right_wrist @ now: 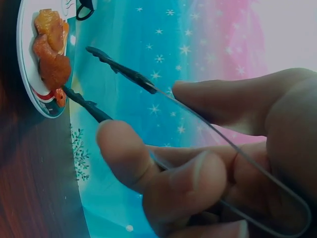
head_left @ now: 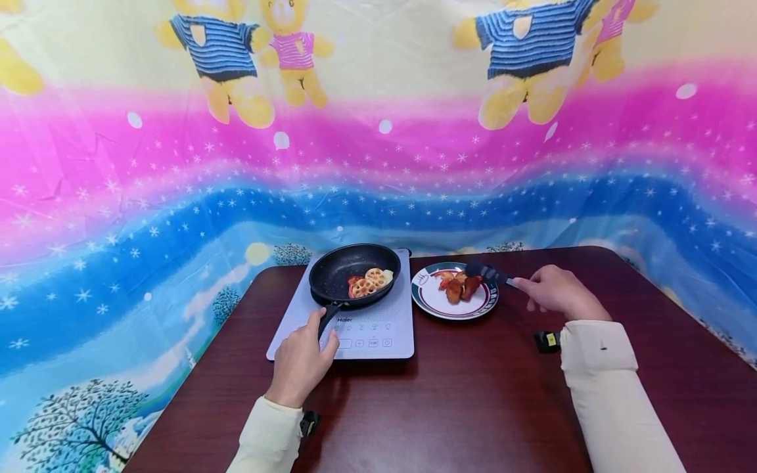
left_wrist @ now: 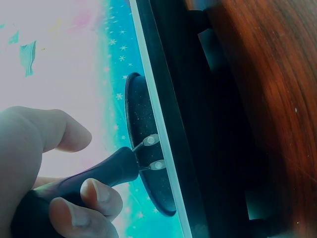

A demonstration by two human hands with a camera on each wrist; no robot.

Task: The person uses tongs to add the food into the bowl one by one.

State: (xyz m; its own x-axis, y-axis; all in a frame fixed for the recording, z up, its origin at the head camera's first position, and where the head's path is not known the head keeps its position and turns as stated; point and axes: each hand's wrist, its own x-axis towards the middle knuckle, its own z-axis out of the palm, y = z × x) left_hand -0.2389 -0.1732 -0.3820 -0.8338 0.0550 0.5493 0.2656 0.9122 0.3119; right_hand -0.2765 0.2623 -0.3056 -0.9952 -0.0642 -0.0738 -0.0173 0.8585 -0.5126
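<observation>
My left hand (head_left: pixel 303 358) grips the black handle (left_wrist: pixel 84 181) of a frying pan (head_left: pixel 334 266). Slices of lotus root (head_left: pixel 368 282) and some reddish food lie in the pan's near right part. In my right hand (head_left: pixel 558 292) is a pair of metal tongs (right_wrist: pixel 218 131) with black tips, held between thumb and fingers. The tongs' arms stand apart in the right wrist view. One black tip reaches the edge of the browned food pieces (right_wrist: pixel 53 64) on a plate (head_left: pixel 426 307); whether it touches them I cannot tell.
Under the pan is a white induction cooktop (head_left: pixel 367 351) with touch buttons along its near side. The plate stands just right of it on the dark wooden table (head_left: pixel 449 407). A patterned cloth (head_left: pixel 378 157) hangs behind the table.
</observation>
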